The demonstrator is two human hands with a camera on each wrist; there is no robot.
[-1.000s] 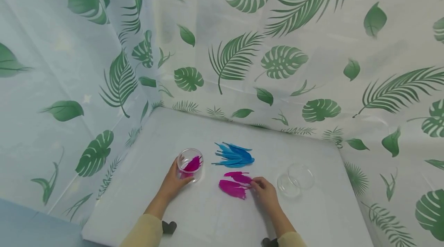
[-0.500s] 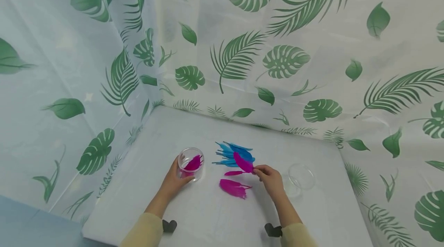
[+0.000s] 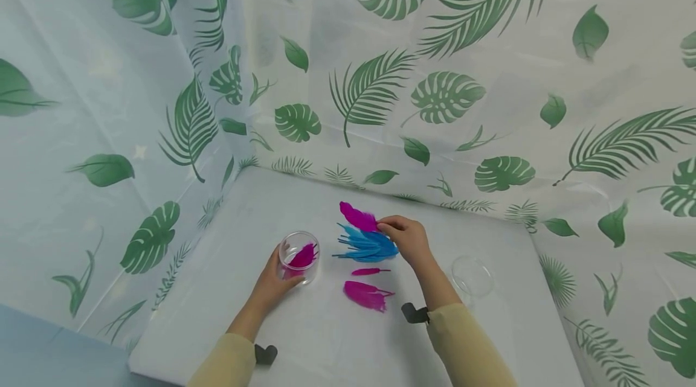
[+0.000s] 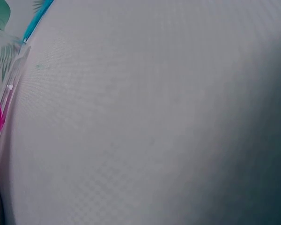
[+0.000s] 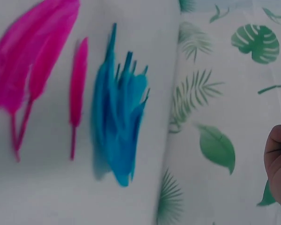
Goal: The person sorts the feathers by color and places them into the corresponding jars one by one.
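Note:
My left hand (image 3: pixel 273 285) grips a clear round jar (image 3: pixel 301 276) on the white table, fingers behind it and thumb in front. A magenta feather (image 3: pixel 303 256) shows inside the jar. Between thumb and fingers, my right hand (image 3: pixel 406 238) pinches another magenta feather (image 3: pixel 356 216) by its quill, raised over a pile of blue feathers (image 3: pixel 367 244). Nearer me on the table lie a thin magenta feather (image 3: pixel 371 271) and some broader magenta feathers (image 3: pixel 364 295), seen also in the right wrist view. Only a sliver of the left hand shows in the left wrist view.
A clear round lid (image 3: pixel 472 275) lies on the right side of the white table (image 3: pixel 326 345). Leaf-printed sheeting (image 3: pixel 446 97) hangs behind and to the left of the table. Each wrist carries a dark camera mount.
My right hand has picked a magenta feather off the table and carried it up and away from me, past the blue feathers. The left hand and jar stay put.

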